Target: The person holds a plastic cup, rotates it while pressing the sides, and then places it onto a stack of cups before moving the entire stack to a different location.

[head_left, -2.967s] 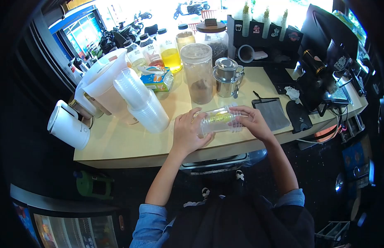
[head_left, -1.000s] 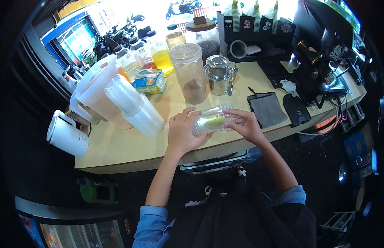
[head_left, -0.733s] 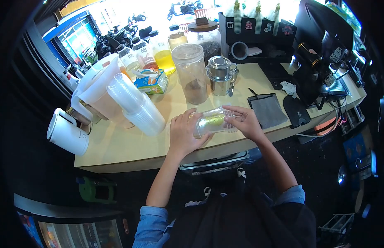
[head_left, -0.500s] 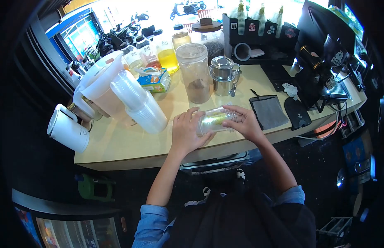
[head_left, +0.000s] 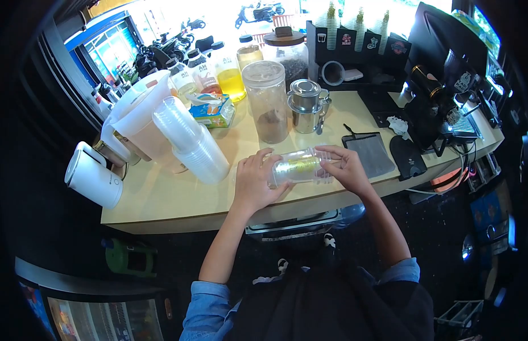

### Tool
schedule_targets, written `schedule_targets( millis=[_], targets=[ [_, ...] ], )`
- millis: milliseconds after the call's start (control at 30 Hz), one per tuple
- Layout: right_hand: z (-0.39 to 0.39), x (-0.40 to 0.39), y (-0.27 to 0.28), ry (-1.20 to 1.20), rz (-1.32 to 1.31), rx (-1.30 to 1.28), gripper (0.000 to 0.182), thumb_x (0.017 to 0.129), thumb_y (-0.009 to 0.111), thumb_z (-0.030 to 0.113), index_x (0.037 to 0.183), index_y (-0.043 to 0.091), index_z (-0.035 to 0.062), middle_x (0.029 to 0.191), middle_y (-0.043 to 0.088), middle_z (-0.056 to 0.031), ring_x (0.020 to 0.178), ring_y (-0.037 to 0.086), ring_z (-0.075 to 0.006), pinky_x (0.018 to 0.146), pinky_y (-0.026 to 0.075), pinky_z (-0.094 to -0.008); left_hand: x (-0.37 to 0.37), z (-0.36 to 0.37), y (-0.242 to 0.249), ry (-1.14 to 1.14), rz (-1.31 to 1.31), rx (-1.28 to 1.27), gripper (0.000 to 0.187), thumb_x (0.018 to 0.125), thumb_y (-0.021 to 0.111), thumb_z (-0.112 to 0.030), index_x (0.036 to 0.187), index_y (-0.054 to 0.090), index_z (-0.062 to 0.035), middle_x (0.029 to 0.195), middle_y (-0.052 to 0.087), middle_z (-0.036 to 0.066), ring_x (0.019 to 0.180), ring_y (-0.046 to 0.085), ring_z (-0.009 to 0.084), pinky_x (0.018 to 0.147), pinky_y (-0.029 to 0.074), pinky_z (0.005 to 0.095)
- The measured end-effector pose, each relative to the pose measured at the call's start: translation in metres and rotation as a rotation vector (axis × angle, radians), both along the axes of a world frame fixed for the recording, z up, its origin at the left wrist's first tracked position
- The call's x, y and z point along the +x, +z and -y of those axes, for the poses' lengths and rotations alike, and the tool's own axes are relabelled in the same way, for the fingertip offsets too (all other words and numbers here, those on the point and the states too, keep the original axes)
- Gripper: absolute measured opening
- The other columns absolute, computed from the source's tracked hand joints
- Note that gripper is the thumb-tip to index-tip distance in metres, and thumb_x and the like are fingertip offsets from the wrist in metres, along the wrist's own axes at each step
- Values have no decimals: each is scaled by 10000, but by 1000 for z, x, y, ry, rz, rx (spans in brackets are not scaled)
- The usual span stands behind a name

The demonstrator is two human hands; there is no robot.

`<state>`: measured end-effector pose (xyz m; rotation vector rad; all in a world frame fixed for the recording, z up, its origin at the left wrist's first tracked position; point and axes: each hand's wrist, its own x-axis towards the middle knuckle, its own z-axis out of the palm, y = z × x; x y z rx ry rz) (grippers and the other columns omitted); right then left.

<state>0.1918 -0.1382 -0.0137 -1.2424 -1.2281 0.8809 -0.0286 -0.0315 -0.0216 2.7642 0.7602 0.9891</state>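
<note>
Between my hands, just above the front of the wooden counter (head_left: 161, 207), a short stack of clear plastic cups (head_left: 298, 165) with a yellow-green print lies on its side. My left hand (head_left: 256, 177) is wrapped around its left end. At the right end, my right hand (head_left: 344, 169) grips the cup rims with thumb and fingers. Beyond the cups stand a tall clear canister (head_left: 265, 105) with brown powder low inside and a metal drip coffee filter (head_left: 305, 102) on a metal cup. A leaning stack of plain clear cups (head_left: 198, 148) is left of my left hand.
White pitchers (head_left: 141, 116), a white kettle (head_left: 94, 179) and bottles (head_left: 228, 71) of coloured liquid crowd the left side. To the right are a grey cloth (head_left: 371, 154), a black mat (head_left: 408, 157) and a coffee machine (head_left: 463, 122). A black cup holder (head_left: 360, 57) stands behind.
My right hand has shifted slightly right along with the cup rims, and more of the printed cup wall shows between my hands. My left hand stays nearly in place.
</note>
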Motion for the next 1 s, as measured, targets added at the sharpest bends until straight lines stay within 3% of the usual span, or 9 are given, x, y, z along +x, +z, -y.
schedule_targets(
  millis=[300,567,667,733,833,1000],
  targets=[
    [8,10,-9,46,-38,92,297,872,580,-29,1165,547,-66,1138,605,-145,914,645,-164,805,527,-259,1,-3,-1,-14,-1,8,530,640,780,-363,1077,569,-151,1155,553,91,995,575,283,863,391,420],
    [-2,4,-16,57,-106,100,281,880,598,4,1150,550,-58,1061,628,-130,853,655,-155,751,543,-246,2,-2,0,-16,11,18,562,629,778,-392,1089,565,-148,1158,540,86,996,567,285,865,385,429],
    [-5,-4,-13,28,-153,48,275,882,603,11,1144,553,-55,1035,640,-131,822,662,-151,709,549,-239,4,1,3,14,-40,-11,612,615,782,-416,1107,553,-133,1188,533,87,1082,540,288,968,348,464],
    [-7,-7,-12,22,-156,38,275,881,605,14,1143,553,-55,1029,645,-133,810,664,-149,691,550,-235,10,4,7,63,-93,161,688,600,786,-465,1142,537,-123,1230,520,82,1164,503,279,1066,264,508],
    [-9,-11,-12,34,-133,24,277,884,602,11,1148,551,-55,1054,642,-144,821,666,-151,698,548,-231,21,3,9,-14,-124,120,758,596,778,-513,1193,523,-122,1255,518,74,1202,486,257,1106,193,539],
    [-11,-17,-14,34,-84,82,353,897,582,4,1239,518,-53,1076,639,-128,852,639,-121,727,548,-240,41,4,11,-125,-79,71,807,627,753,-533,1268,496,-116,1198,580,76,1117,555,225,1039,309,476]
  ],
)
